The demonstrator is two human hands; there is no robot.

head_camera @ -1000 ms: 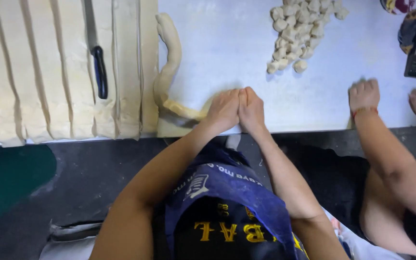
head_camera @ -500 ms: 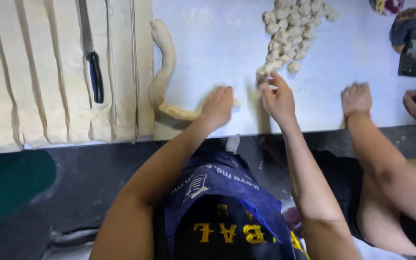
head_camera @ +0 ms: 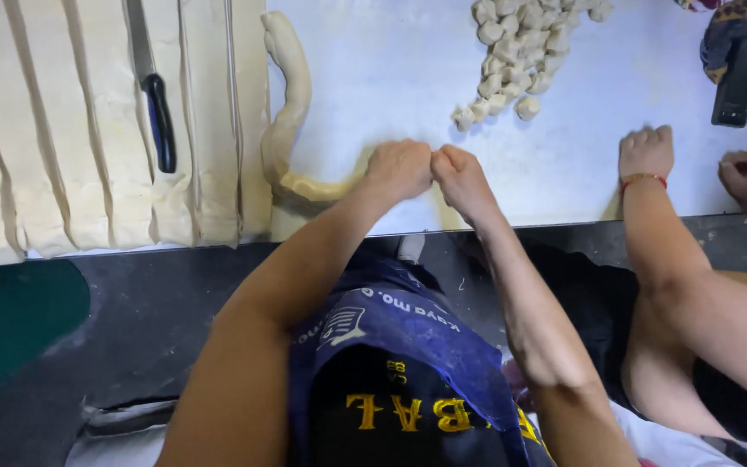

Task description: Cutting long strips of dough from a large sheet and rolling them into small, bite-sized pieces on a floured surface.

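Note:
A long pale rope of dough (head_camera: 291,112) curves down the white table (head_camera: 391,69) and bends toward me. My left hand (head_camera: 399,169) is closed on its near end. My right hand (head_camera: 460,173) presses up against the left one, fingers curled on the same end of the rope. A pile of several small dough pieces (head_camera: 520,43) lies further back on the table, to the right of my hands.
Long cut strips of flat dough (head_camera: 71,130) cover the left side, with a black-handled knife (head_camera: 153,86) lying on them. Another person's hands (head_camera: 646,151) rest on the table at right. A dark tool (head_camera: 737,60) sits at the far right corner.
Half a second ago my right hand was out by the pile of small pieces; it has come back beside my left hand on the rope's end.

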